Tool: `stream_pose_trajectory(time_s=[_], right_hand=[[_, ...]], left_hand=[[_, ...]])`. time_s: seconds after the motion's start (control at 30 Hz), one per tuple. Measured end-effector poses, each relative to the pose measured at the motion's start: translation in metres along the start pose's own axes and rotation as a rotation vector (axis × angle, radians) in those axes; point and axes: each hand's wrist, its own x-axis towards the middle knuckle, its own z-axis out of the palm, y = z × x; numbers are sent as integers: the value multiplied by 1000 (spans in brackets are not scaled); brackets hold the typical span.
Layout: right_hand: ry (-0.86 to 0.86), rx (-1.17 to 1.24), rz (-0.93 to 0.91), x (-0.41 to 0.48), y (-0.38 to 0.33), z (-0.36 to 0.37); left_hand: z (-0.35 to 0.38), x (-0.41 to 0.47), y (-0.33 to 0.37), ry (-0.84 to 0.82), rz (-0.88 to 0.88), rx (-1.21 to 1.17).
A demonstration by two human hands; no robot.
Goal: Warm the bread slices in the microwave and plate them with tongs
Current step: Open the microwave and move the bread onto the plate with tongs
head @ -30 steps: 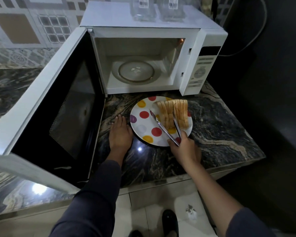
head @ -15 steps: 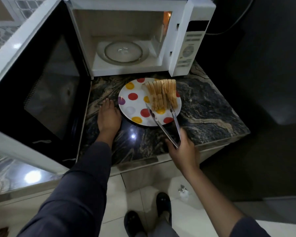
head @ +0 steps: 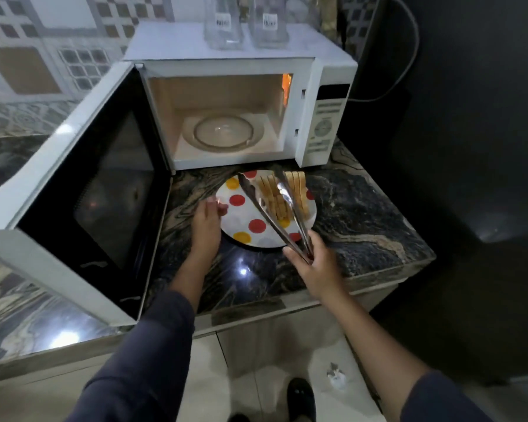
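Since the microwave point(head: 326, 123) stands with its door point(head: 83, 190) swung wide to the left and its glass turntable point(head: 223, 132) bare, the bread slices point(head: 301, 193) are out on the bench point(head: 363, 214), standing on edge in a row on the right half of the spotted plate point(head: 241, 219) just in front of the oven. The right hand point(head: 314, 263) has its fingers wrapped round the hinge end of the tongs point(head: 265, 208), a grip far back that lets the 2 arms spring apart. Their tips are spread over the row and clamp no slice. The left hand point(head: 206, 229) lies with relaxed, extended fingers against the plate's left rim, probably to stop it sliding. 2 glass jars point(head: 223, 22) sit on the oven's top. Whether the bread is warmed already cannot be told.
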Motion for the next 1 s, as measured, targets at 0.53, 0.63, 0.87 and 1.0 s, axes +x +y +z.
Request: stream_pose_trajectory(time_s=[0.53, 0.63, 0.87, 1.0], right_hand=[[-482, 158, 9, 51, -43, -9], [-461, 71, -29, 56, -47, -14], [-345, 18, -1, 68, -47, -28], [-339, 95, 11, 73, -48, -32]], left_hand=[[-8, -34, 22, -356, -194, -686], [5, -28, 21, -227, -222, -747], [15, -17, 15, -54, -234, -814], [18, -14, 16, -8, -240, -856]])
